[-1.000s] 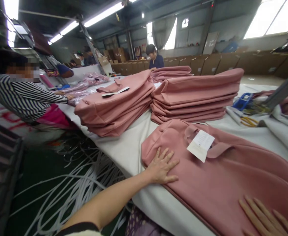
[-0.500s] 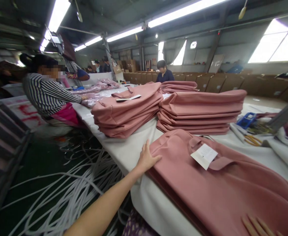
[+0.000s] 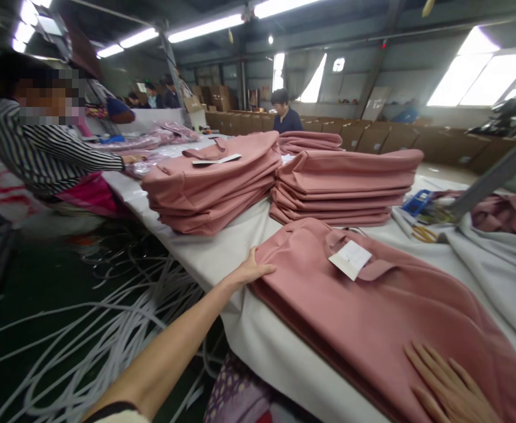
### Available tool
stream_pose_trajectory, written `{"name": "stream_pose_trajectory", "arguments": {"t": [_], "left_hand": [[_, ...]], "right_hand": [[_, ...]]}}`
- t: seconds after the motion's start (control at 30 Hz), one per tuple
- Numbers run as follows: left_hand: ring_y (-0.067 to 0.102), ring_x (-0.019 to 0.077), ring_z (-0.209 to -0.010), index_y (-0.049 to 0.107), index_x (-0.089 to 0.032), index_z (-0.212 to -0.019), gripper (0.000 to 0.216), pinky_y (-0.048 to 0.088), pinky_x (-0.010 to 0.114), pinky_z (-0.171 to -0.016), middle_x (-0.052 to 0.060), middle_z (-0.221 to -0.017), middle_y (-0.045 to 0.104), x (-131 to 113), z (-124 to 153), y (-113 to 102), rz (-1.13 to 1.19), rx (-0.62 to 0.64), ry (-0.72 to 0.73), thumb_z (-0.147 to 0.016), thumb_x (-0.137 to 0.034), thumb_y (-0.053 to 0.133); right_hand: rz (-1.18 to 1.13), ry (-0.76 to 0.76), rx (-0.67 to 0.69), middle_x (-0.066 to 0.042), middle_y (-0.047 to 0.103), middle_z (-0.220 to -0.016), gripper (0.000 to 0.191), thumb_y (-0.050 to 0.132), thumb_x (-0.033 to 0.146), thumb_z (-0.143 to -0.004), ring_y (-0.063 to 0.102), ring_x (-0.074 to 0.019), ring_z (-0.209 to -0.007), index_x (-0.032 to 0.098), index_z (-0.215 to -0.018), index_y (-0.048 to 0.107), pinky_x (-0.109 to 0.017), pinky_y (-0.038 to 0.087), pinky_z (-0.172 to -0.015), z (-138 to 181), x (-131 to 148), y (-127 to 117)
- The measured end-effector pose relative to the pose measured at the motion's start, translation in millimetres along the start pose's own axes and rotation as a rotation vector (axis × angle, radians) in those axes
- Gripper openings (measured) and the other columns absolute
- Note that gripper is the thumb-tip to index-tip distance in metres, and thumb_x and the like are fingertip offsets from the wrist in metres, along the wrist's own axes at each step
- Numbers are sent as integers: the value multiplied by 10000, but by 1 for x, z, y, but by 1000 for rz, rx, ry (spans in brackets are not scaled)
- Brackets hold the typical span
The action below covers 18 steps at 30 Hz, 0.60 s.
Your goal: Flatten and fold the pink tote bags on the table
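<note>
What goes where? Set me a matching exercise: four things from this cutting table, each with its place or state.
1. left hand
2. right hand
3. white tag
4. blue tray

a. flat on the near end of the pink cloth
b. beside the right pink stack
c. at the cloth's far left edge
d. on the cloth's loop

Pairs: 1-c, 2-a, 3-d, 4-b
</note>
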<state>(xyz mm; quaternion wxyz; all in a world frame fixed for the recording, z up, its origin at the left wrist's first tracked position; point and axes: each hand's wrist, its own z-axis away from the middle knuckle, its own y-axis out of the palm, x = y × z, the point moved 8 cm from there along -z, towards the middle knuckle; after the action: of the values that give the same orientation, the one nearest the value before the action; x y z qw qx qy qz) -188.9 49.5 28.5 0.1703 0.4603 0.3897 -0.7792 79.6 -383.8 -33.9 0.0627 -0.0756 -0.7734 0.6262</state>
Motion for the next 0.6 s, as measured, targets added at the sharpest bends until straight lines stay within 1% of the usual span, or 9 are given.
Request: {"name": "stream_pose_trajectory", "arguments": {"t": [0.1, 0.17, 0.2, 0.23, 0.3, 0.4, 0.47, 0.5, 0.6], "left_hand": [[544, 351, -1181, 237, -180, -1454, 975, 393, 453, -1022, 184, -1339, 523, 1, 19, 24, -100, 35, 35, -674, -464, 748], [531, 382, -1192, 228, -189, -1450, 933, 387, 477, -1013, 188, -1345, 514, 6, 29, 37, -176, 28, 62, -700, -449, 718], [525, 388, -1199, 215, -190, -1450, 917, 389, 477, -1008, 189, -1351, 508, 9, 30, 42, -214, 12, 73, -716, -445, 700], [523, 388, -1203, 208, -190, -1449, 898, 393, 471, -1002, 187, -1355, 506, 12, 31, 45, -247, -7, 83, -730, -443, 684], [536, 384, -1190, 224, -194, -1437, 862, 411, 455, -983, 181, -1347, 516, 15, 28, 49, -289, -39, 94, -741, -441, 669], [552, 387, -1166, 247, -188, -1429, 855, 424, 454, -962, 184, -1319, 540, 16, 26, 49, -290, -55, 91, -730, -436, 673], [564, 373, -1155, 256, -191, -1431, 867, 432, 439, -955, 173, -1295, 563, 13, 29, 44, -287, -64, 92, -719, -444, 681], [563, 362, -1159, 257, -195, -1436, 883, 433, 428, -959, 165, -1294, 566, 12, 31, 42, -276, -57, 95, -711, -455, 688], [541, 324, -1196, 210, -199, -1470, 983, 422, 401, -992, 151, -1333, 539, 11, 35, 39, -176, 40, 109, -681, -493, 716]], "right_hand": [[31, 50, 72, -31, 503, -1371, 534, 332, 437, -935, 486, -297, -1240, 315, -1454, 363, -532, 406, -1037, 6, -21, -17], [73, 59, 111, -40, 433, -1429, 533, 322, 443, -959, 412, -293, -1303, 278, -1466, 337, -566, 364, -1063, 10, -23, -25], [99, 68, 109, -58, 402, -1449, 548, 323, 450, -967, 384, -302, -1321, 251, -1477, 309, -588, 351, -1062, 10, -18, -28], [123, 80, 95, -80, 372, -1466, 571, 324, 456, -972, 364, -315, -1332, 223, -1491, 267, -609, 344, -1056, 8, -10, -32], [133, 94, 54, -119, 316, -1491, 615, 320, 454, -982, 343, -331, -1341, 187, -1513, 163, -617, 342, -1048, -2, 15, -34], [68, 23, 71, -132, 227, -1526, 686, 347, 463, -983, 302, -313, -1365, 177, -1524, 37, -562, 343, -1071, -32, 66, -23], [34, -44, 52, -138, 209, -1532, 768, 402, 503, -961, 298, -309, -1368, 168, -1525, 2, -527, 363, -1071, -57, 96, -17], [25, -72, 18, -149, 209, -1530, 823, 437, 528, -938, 303, -319, -1365, 154, -1524, -4, -525, 380, -1058, -70, 109, -17], [13, -101, -111, -206, 191, -1522, 974, 547, 544, -839, 302, -376, -1354, 82, -1515, 18, -545, 432, -997, -105, 136, -22]]}}
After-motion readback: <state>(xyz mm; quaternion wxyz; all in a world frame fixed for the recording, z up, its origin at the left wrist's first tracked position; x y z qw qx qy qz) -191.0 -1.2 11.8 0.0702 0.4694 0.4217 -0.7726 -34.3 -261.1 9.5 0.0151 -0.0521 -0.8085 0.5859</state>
